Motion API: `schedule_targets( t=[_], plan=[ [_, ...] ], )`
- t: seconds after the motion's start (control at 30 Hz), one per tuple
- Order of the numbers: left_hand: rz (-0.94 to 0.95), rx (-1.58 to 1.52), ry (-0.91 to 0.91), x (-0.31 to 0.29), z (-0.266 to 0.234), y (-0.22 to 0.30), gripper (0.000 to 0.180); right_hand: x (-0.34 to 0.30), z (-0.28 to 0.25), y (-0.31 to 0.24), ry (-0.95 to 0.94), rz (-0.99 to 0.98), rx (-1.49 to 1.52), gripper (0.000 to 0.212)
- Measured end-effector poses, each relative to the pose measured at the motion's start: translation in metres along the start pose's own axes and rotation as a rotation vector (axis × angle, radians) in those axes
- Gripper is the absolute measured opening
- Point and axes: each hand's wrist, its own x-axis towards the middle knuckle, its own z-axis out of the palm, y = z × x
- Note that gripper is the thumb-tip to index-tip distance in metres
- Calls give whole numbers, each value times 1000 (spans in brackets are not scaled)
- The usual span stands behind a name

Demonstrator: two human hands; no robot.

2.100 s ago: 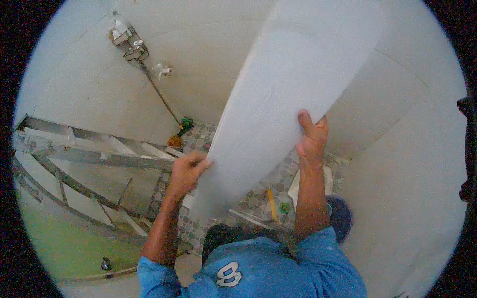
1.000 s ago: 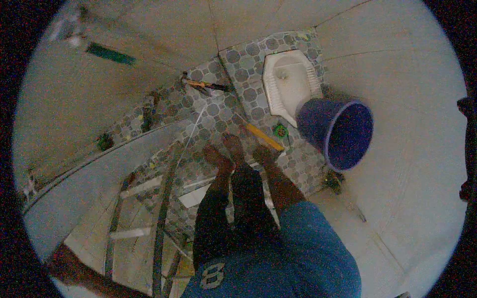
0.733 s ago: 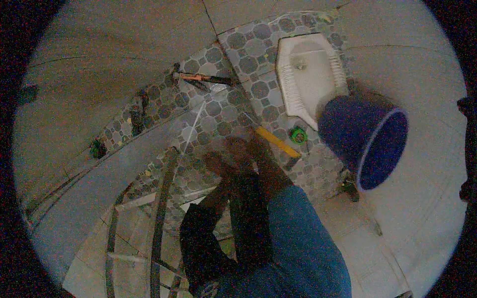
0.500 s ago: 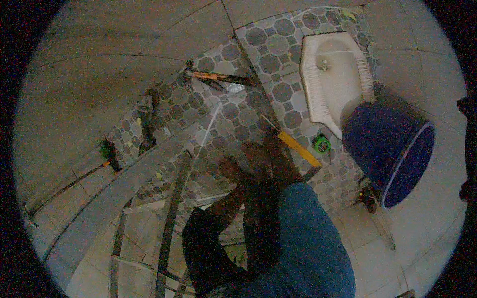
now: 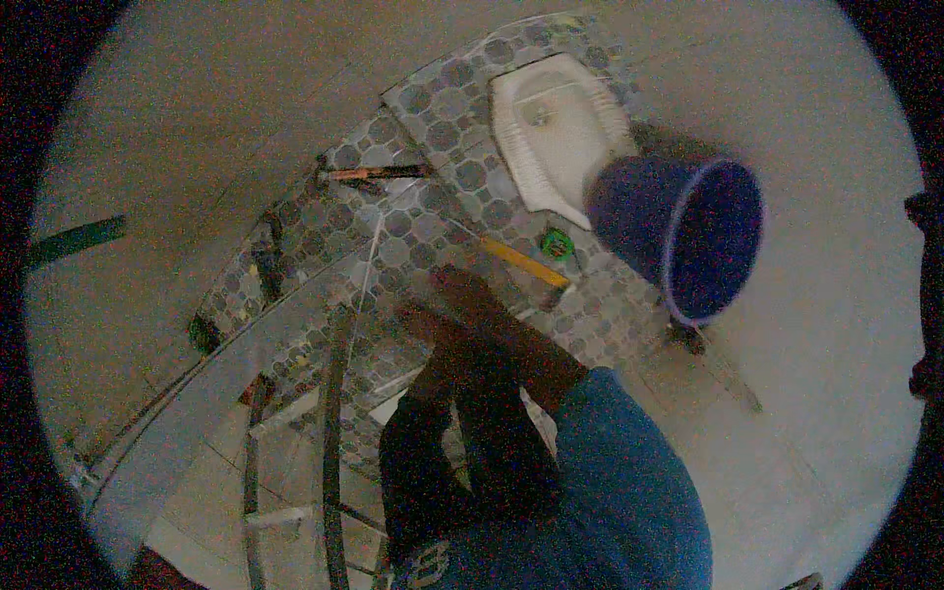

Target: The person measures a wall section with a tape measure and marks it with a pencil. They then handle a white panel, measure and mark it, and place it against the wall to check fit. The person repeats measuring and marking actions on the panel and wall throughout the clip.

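My left hand (image 5: 425, 321) and my right hand (image 5: 470, 297) are close together over the patterned floor tiles, in front of my dark-clad knee. Both are dim and smeared, so their fingers and anything between them cannot be made out. Just beyond my right hand lies a flat yellow bar-shaped tool (image 5: 526, 262), apart from it. A round green tape measure (image 5: 558, 244) rests behind that bar. Ahead and to the left is a hammer (image 5: 379, 172) with an orange and black handle. A thin pale strip (image 5: 372, 256) runs along the floor left of my hands.
A white squat toilet (image 5: 560, 128) is set in the floor at the far right. Beside it, a purple bucket (image 5: 639, 211) lies on its side. A metal ladder-like frame (image 5: 332, 442) stands at the lower left, near a long pale ledge (image 5: 216, 393). Tools (image 5: 265, 258) lie along the left wall.
The view has shifted, so the toilet, bucket and tools sit further left. My right hand has come away from the yellow bar, toward my left hand.
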Motion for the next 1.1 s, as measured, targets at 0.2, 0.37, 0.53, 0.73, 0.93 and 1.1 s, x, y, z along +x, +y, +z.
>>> schedule_targets(
  t=[0.2,0.37,0.53,0.73,0.93,1.1],
  plan=[
    [-107,160,222,-14,-128,-33,33,-126,-81,-83,351,-113,548,51],
    [-256,107,254,-19,-196,-71,19,-226,-136,-171,-23,92,1333,52],
    [-322,154,64,-13,-197,-53,22,-294,-188,-330,57,-181,1348,36],
    [-187,84,-87,26,-221,38,34,-279,-177,-567,198,-576,928,28],
    [-23,138,-87,28,-217,83,38,-277,-162,-706,314,-754,539,30],
    [10,89,-37,37,-173,69,37,-263,-144,-670,157,-638,397,37]
  ],
)
